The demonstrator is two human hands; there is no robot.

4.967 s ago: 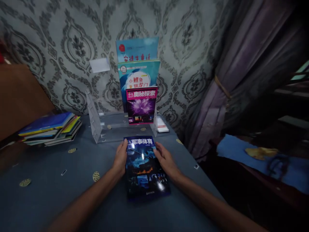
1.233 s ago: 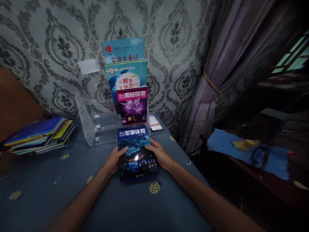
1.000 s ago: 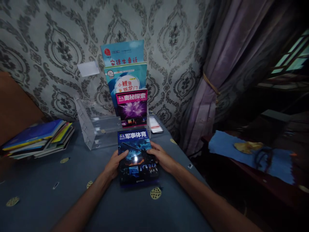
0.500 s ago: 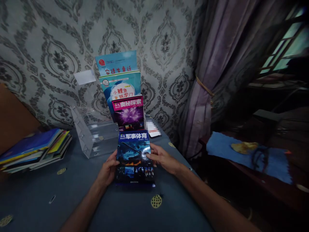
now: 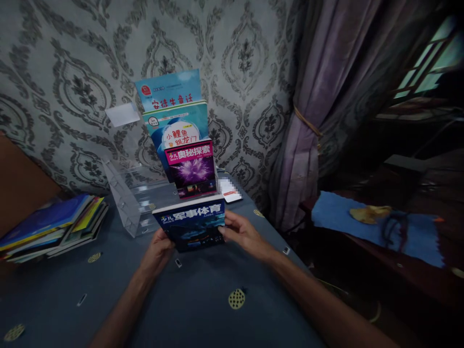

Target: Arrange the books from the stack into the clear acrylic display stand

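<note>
Between my two hands I hold a dark blue book (image 5: 197, 229) with white Chinese characters, tilted so its top edge leans toward me. My left hand (image 5: 159, 249) grips its left edge and my right hand (image 5: 242, 234) pinches the right edge, thumb on the cover. Just behind it, a book with a pink band and purple burst (image 5: 194, 171) stands upright in a clear acrylic rack (image 5: 132, 203). Farther back rise a teal book (image 5: 181, 128) and a light blue book (image 5: 168, 89), stepped one above another. The left part of the rack holds no books.
A stack of books and magazines (image 5: 54, 224) lies on the left of the table covered with dark cloth (image 5: 123, 295). A phone (image 5: 231, 190) rests behind the rack's right side. At right are a tied curtain (image 5: 302, 121) and a blue cloth (image 5: 337, 217) on a lower surface.
The dark blue book has tipped from facing me nearly full-on to a steep slant, its cover now foreshortened. Both hands keep hold of it. The view has shifted slightly.
</note>
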